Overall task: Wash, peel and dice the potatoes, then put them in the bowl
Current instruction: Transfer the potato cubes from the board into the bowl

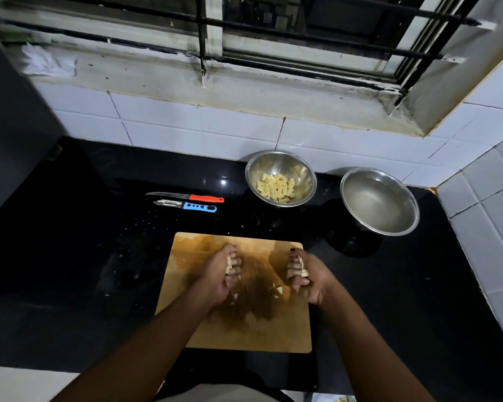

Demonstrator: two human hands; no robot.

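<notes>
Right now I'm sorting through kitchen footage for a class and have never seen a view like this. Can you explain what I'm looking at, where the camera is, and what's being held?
There is no machine here: a person wears one wide-angle camera on the head, looking forward and down at their own two bare hands. That is why the arms come in from the bottom edge.

The left hand and the right hand are both closed around pale potato pieces over a wooden cutting board; a few pieces lie loose on the board.

On the black counter behind the board lie a knife with a red handle and a peeler with a blue handle. To their right stand two steel bowls: one holding diced potato and one holding what looks like cloudy water. Behind them are white tiles and a barred window.
</notes>
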